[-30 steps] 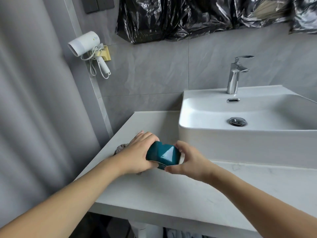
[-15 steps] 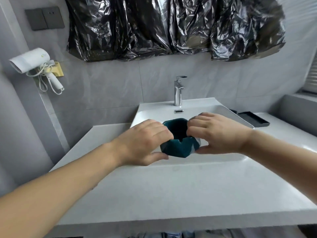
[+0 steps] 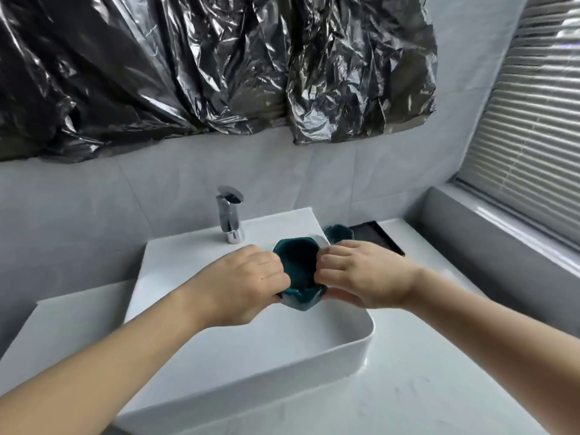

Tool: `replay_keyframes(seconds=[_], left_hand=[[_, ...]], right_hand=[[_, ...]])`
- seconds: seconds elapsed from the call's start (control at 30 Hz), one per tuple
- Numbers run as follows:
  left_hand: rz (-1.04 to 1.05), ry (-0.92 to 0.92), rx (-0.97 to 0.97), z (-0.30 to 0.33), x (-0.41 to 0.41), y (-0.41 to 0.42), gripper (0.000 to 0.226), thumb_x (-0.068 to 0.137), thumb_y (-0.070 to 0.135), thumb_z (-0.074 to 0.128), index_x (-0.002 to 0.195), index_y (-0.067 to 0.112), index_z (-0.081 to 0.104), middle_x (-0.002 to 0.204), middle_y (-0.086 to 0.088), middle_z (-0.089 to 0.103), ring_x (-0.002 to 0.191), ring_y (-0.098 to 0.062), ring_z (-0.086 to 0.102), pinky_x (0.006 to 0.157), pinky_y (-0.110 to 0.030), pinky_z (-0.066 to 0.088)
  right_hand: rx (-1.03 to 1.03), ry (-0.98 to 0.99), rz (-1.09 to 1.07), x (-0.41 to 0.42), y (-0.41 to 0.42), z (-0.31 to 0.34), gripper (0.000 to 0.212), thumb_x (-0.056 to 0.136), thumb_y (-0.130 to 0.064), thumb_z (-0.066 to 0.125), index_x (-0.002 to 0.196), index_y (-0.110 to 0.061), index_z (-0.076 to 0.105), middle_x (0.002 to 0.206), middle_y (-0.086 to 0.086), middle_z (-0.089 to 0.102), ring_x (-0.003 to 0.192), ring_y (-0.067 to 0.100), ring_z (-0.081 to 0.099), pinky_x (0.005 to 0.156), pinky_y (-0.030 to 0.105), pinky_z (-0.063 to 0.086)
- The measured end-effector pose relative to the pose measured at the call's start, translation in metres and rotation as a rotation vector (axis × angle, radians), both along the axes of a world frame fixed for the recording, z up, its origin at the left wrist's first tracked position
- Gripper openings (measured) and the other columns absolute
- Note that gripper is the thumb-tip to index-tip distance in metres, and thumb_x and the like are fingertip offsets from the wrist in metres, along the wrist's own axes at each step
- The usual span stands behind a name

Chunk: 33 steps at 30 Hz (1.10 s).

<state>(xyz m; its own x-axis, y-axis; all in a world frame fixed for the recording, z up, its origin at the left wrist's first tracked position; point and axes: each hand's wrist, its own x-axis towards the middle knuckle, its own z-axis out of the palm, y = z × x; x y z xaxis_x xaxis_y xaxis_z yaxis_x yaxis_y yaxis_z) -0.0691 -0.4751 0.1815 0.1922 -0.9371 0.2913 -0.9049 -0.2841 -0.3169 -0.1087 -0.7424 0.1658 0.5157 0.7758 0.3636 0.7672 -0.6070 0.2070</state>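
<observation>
With fingers of left hand and right hand curled over opposite rims, gripping a teal cup, held in the air over the white sink. At the far edge, a chrome tap. Far right, just beside the sink, another teal dish and a black tray.

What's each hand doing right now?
Left hand: closed, gripping the teal cup by its left side.
Right hand: closed, gripping the cup's right side.
</observation>
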Motion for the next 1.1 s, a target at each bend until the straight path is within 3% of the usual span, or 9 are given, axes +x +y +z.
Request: replay_keyframes(seconds=[0.2,0.43,0.5,0.6,0.7,0.83,1.1], left_hand=[[0.002,0.135,0.038,0.014,0.003,-0.041,0.013,0.090,0.028,0.061,0.081,0.022,0.053,0.077,0.006,0.051,0.077,-0.018,0.051,0.070,-0.028,0.032],[0.030,0.141,0.100,-0.014,0.054,-0.162,0.021,0.072,0.017,0.073,0.074,0.023,0.052,0.070,0.007,0.051,0.070,-0.016,0.049,0.068,-0.026,0.038],[0.052,0.124,0.166,-0.024,0.076,-0.201,0.024,0.071,0.019,0.074,0.072,0.024,0.051,0.067,0.007,0.051,0.069,-0.017,0.051,0.074,-0.027,0.042],[0.126,0.073,0.279,-0.043,0.116,-0.250,0.018,0.072,0.025,0.076,0.075,0.026,0.059,0.071,0.007,0.058,0.078,-0.016,0.060,0.097,-0.034,0.048],[0.213,0.162,0.334,-0.070,0.146,-0.284,0.010,0.075,0.024,0.072,0.081,0.026,0.064,0.079,0.008,0.064,0.093,-0.015,0.064,0.110,-0.041,0.039],[0.299,0.238,0.392,-0.104,0.173,-0.312,0.012,0.074,0.017,0.069,0.082,0.025,0.065,0.079,0.006,0.065,0.096,-0.016,0.064,0.116,-0.041,0.031],[0.422,0.337,0.348,-0.160,0.221,-0.341,0.010,0.083,0.015,0.066,0.092,0.019,0.069,0.089,0.001,0.069,0.109,-0.018,0.060,0.120,-0.037,0.009]], right_hand=[[-0.017,0.119,-0.087,-0.009,-0.038,0.013,0.036,0.105,-0.041,0.038,0.099,-0.015,0.063,0.097,0.003,0.064,0.102,0.027,0.061,0.081,0.040,0.051],[-0.054,0.126,-0.213,0.031,-0.147,-0.012,0.032,0.102,-0.043,0.042,0.096,-0.019,0.062,0.097,-0.003,0.065,0.105,0.021,0.062,0.082,0.036,0.052],[-0.060,0.154,-0.246,0.051,-0.179,-0.021,0.028,0.100,-0.041,0.045,0.092,-0.020,0.061,0.095,-0.004,0.064,0.104,0.020,0.062,0.081,0.035,0.051],[-0.058,0.185,-0.313,0.084,-0.218,-0.048,0.024,0.094,-0.040,0.049,0.088,-0.021,0.061,0.087,-0.006,0.063,0.097,0.019,0.063,0.078,0.033,0.051],[-0.025,0.224,-0.359,0.115,-0.245,-0.075,0.019,0.087,-0.040,0.060,0.082,-0.022,0.062,0.080,-0.008,0.062,0.087,0.015,0.062,0.072,0.030,0.049],[-0.060,0.261,-0.374,0.153,-0.265,-0.106,0.021,0.076,-0.039,0.075,0.074,-0.022,0.062,0.072,-0.008,0.060,0.077,0.014,0.061,0.064,0.029,0.049],[-0.160,0.311,-0.374,0.223,-0.287,-0.156,0.026,0.065,-0.037,0.086,0.074,-0.019,0.068,0.074,-0.004,0.066,0.083,0.017,0.067,0.069,0.033,0.050]])
